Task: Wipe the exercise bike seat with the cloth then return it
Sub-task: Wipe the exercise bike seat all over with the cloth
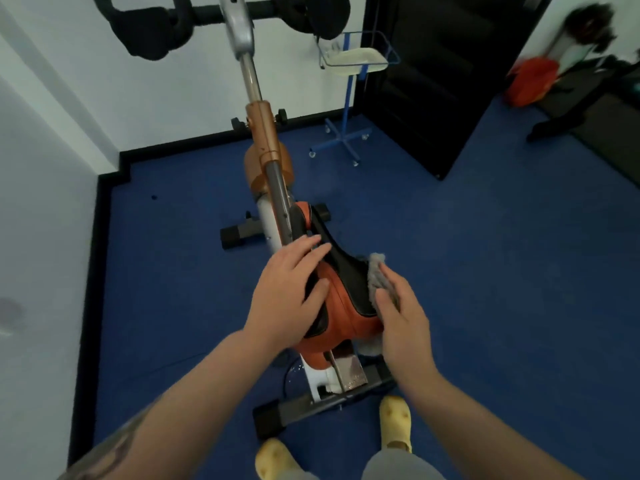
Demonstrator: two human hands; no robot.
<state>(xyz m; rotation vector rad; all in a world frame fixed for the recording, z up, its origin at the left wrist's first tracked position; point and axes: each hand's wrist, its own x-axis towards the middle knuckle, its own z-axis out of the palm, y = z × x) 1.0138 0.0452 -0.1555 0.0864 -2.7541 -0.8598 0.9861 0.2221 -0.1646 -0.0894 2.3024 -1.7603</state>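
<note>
The exercise bike's orange and black seat point(341, 299) is in the middle of the view, just below me. My left hand point(287, 289) lies flat on the seat's left side, fingers spread toward its nose. My right hand point(403, 317) presses a grey cloth point(377, 275) against the seat's right edge. Part of the cloth sticks up above my fingers, and the rest is hidden under my palm.
The bike's post and black handlebars point(159, 29) rise ahead, and its base bars point(277, 414) lie on the blue floor by my yellow shoes point(396, 422). A blue wheeled stand with a wire basket point(358, 57) is at the back right beside a dark door point(433, 81).
</note>
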